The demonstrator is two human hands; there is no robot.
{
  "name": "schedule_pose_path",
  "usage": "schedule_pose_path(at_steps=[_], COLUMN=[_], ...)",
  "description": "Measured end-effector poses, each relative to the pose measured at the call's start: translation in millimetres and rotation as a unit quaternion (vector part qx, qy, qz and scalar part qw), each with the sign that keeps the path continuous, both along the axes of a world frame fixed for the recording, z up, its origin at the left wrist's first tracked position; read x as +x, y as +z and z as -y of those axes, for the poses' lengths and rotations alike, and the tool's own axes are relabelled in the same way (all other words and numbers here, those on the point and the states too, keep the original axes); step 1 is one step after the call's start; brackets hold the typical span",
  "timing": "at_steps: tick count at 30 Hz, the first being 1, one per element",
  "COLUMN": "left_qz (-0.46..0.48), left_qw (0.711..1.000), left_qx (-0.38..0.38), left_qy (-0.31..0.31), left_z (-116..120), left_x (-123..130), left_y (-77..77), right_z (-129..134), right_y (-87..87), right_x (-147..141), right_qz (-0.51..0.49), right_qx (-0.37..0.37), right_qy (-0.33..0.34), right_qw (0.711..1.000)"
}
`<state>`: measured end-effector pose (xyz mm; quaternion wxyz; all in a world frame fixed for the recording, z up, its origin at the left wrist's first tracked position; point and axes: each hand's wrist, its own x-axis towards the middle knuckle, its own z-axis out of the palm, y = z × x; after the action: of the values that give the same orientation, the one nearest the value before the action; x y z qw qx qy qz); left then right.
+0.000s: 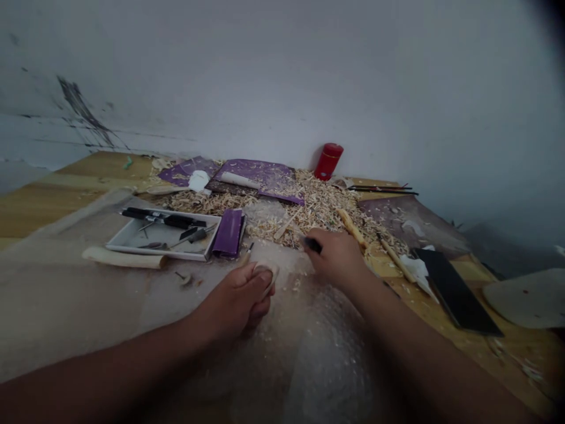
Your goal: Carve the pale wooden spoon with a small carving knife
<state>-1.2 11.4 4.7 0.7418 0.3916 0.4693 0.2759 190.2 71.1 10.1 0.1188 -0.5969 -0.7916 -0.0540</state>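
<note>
My left hand [241, 297] is closed around a small pale wooden piece [268, 272], whose rounded top shows between thumb and fingers above the plastic-covered table. Just beyond its knuckles a thin pointed tool [248, 253] lies on the plastic. To the right, my right hand [338, 256] is wrapped round a black-handled tool [312, 244]; its far end is hard to make out against the wood shavings [324, 203]. The two hands are apart.
On the left, a white tray [154, 252] holds black-handled tools, with a curved pale wood piece [126, 258] in front. A purple pouch [228, 234] sits beside it. A red container [329, 161] leans by the wall. A dark flat block [457, 291] lies right.
</note>
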Motion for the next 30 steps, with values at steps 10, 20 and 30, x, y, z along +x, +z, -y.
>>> schedule_pose_path(at_steps=[10, 20, 30], left_qz=[-0.005, -0.017, -0.002], left_qw=[1.0, 0.999, 0.996], left_qx=[0.019, -0.044, -0.083], left_qy=[0.015, -0.003, -0.024], left_z=[-6.8, -2.2, -0.1], left_x=[-0.4, 1.7, 0.8], left_y=[-0.9, 8.9, 17.4], right_z=[26.2, 23.6, 12.1], right_y=[-1.2, -3.8, -3.9], right_x=[-30.4, -31.4, -22.4], right_qz=[0.029, 0.044, 0.065], right_qx=[-0.056, 0.01, -0.006], right_qy=[0.139, 0.113, 0.078], right_qw=[0.988, 0.993, 0.995])
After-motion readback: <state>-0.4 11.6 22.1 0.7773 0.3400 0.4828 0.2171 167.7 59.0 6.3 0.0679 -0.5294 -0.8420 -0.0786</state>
